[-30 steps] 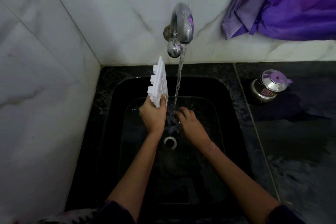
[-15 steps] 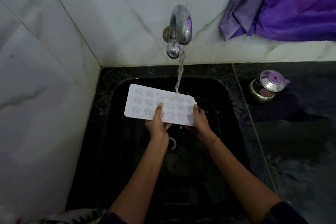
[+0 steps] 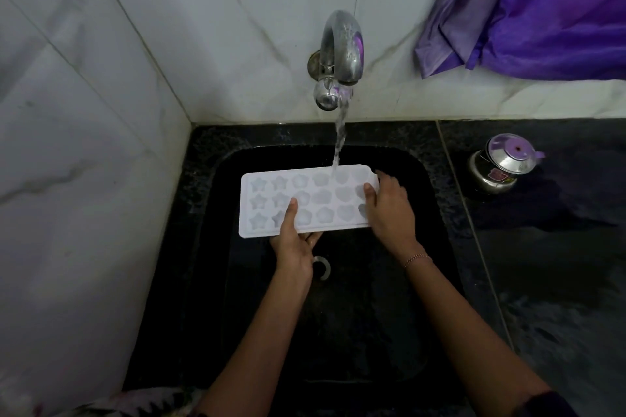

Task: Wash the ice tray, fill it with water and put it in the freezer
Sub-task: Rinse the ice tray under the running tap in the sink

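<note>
"So, where is the tray?"
"Over the black sink, held flat with the cups up. The cups look like stars and flowers."
"Who holds it?"
"Both hands. The left hand grips the near edge, at 6 o'clock on the tray. Its thumb lies on top and its fingers curl under."
"And the right hand?"
"It grips the end at 3 o'clock. The thumb sits on top, and its fingers wrap round the far corner. A thin bracelet is on that wrist."
"Is the water on?"
"Yes. It runs from the tap at 12 o'clock and lands on the far row of cups, near the right end."
"Are the cups full?"
"I cannot tell."
"What is below the tray?"
"The drain, just beside the left wrist."
"What else is near?"
"A shiny pot stands on the dark desk, at 3 o'clock from the tray. A purple cloth hangs at 1 o'clock, up by the white wall."
</note>
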The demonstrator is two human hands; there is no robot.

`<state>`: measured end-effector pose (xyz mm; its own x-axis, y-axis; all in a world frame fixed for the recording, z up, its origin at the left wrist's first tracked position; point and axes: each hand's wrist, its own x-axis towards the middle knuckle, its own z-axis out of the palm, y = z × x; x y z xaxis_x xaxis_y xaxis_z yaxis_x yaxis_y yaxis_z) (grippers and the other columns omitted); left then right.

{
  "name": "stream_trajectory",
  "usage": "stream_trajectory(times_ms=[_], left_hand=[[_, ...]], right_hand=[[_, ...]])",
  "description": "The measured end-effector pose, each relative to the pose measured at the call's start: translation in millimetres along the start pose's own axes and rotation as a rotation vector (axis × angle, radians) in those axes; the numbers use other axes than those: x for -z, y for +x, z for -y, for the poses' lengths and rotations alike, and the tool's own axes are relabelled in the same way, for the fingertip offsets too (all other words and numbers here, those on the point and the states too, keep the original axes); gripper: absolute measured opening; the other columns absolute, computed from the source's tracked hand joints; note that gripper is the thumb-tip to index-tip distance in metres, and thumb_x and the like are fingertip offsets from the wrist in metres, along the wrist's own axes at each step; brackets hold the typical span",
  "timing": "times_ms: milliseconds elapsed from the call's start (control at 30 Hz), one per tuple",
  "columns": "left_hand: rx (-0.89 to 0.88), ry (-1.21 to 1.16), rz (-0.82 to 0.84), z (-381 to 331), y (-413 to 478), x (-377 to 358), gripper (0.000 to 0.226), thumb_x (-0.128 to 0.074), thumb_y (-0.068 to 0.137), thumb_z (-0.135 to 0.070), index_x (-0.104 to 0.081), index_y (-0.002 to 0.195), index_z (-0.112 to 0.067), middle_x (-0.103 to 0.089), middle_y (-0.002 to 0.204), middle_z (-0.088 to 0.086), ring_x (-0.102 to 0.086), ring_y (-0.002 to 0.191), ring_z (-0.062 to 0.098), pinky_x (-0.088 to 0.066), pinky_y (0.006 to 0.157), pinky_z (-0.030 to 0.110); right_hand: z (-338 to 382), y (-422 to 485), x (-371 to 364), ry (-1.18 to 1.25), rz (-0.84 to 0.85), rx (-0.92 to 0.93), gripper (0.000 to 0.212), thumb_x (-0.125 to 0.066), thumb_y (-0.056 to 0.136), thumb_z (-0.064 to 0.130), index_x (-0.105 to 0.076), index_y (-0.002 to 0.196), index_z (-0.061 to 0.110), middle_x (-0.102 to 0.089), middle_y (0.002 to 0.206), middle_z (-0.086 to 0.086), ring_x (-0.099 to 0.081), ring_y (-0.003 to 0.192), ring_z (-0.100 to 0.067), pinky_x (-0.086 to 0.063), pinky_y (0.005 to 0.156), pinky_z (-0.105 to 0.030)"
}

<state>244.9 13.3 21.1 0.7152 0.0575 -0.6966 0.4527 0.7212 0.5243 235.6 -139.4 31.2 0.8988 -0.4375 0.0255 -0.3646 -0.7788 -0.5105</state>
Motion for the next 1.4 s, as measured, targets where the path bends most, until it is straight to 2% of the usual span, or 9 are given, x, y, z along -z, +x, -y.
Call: stream_trajectory(times_ms=[100, 267, 400, 500, 700, 867, 967, 1067, 1400], left_hand=[[-0.003, 0.023, 0.016, 3, -2, -1, 0.055, -0.073, 0.080, -0.021, -0.052, 0.130, -0.018, -0.066, 0.119, 0.007, -0.065, 0.106, 0.025, -0.058, 0.064, 0.036], [-0.003, 0.033, 0.028, 10, -6, -4, 0.052, -0.073, 0.080, -0.018, -0.054, 0.129, -0.017, -0.067, 0.117, 0.009, -0.067, 0.103, 0.026, -0.057, 0.066, 0.037], [0.003, 0.033, 0.033, 13, -6, 3, 0.056, -0.075, 0.077, -0.019, -0.054, 0.129, -0.016, -0.067, 0.118, 0.010, -0.067, 0.104, 0.027, -0.058, 0.061, 0.034], [0.015, 0.037, 0.053, 15, -7, 6, 0.063, -0.078, 0.072, -0.023, -0.054, 0.129, -0.014, -0.067, 0.119, 0.012, -0.066, 0.105, 0.028, -0.058, 0.062, 0.035], [-0.021, 0.022, 0.051, 11, -3, 7, 0.055, -0.073, 0.079, -0.017, -0.053, 0.130, -0.015, -0.067, 0.119, 0.011, -0.066, 0.104, 0.027, -0.058, 0.061, 0.034], [-0.041, -0.002, 0.061, 10, -5, -6, 0.047, -0.071, 0.081, -0.013, -0.055, 0.126, -0.016, -0.068, 0.114, 0.010, -0.067, 0.101, 0.027, -0.058, 0.069, 0.039], [-0.066, 0.007, 0.065, 7, -2, -12, 0.048, -0.072, 0.080, -0.014, -0.056, 0.125, -0.017, -0.069, 0.114, 0.009, -0.068, 0.101, 0.027, -0.058, 0.075, 0.042], [-0.074, -0.006, 0.071, 2, 5, -21, 0.048, -0.072, 0.080, -0.015, -0.057, 0.125, -0.014, -0.069, 0.114, 0.011, -0.068, 0.101, 0.029, -0.059, 0.074, 0.041], [-0.040, -0.016, 0.065, 8, 12, -21, 0.051, -0.074, 0.078, -0.017, -0.057, 0.125, -0.012, -0.068, 0.115, 0.013, -0.067, 0.102, 0.030, -0.058, 0.074, 0.041]], right_hand=[[5, -1, 5, -0.343, -0.143, 0.265, 0.042, -0.046, 0.090, 0.032, -0.052, 0.129, 0.019, -0.053, 0.122, -0.013, -0.051, 0.107, -0.034, -0.044, 0.079, -0.046], [21, -1, 3, -0.380, -0.122, 0.445, 0.035, -0.036, 0.090, 0.044, -0.063, 0.108, 0.030, -0.050, 0.133, -0.008, -0.039, 0.119, -0.029, -0.039, 0.090, -0.048], [21, -2, -1, -0.411, -0.122, 0.457, 0.046, -0.032, 0.089, 0.052, -0.069, 0.092, 0.025, -0.053, 0.129, -0.007, -0.043, 0.117, -0.029, -0.038, 0.091, -0.048], [22, -4, -7, -0.423, -0.105, 0.468, 0.049, -0.031, 0.090, 0.052, -0.071, 0.090, 0.025, -0.055, 0.129, -0.007, -0.048, 0.116, -0.031, -0.039, 0.091, -0.049], [19, 2, -6, -0.414, -0.068, 0.500, 0.049, -0.029, 0.089, 0.054, -0.070, 0.093, 0.029, -0.054, 0.130, -0.006, -0.046, 0.120, -0.031, -0.035, 0.096, -0.052], [21, 9, -5, -0.371, 0.013, 0.523, 0.060, -0.022, 0.088, 0.061, -0.067, 0.107, 0.026, -0.050, 0.135, -0.007, -0.042, 0.126, -0.033, -0.029, 0.101, -0.056], [22, 8, 1, -0.357, -0.060, 0.529, 0.060, -0.025, 0.088, 0.062, -0.060, 0.111, 0.020, -0.052, 0.131, -0.009, -0.045, 0.122, -0.032, -0.036, 0.096, -0.053], [19, 4, -1, -0.368, -0.077, 0.562, 0.055, -0.026, 0.089, 0.062, -0.058, 0.114, 0.025, -0.051, 0.131, -0.007, -0.042, 0.123, -0.030, -0.036, 0.096, -0.051], [26, 14, -5, -0.321, -0.096, 0.569, 0.050, -0.030, 0.088, 0.057, -0.071, 0.089, 0.028, -0.055, 0.128, -0.007, -0.045, 0.123, -0.033, -0.033, 0.099, -0.052]])
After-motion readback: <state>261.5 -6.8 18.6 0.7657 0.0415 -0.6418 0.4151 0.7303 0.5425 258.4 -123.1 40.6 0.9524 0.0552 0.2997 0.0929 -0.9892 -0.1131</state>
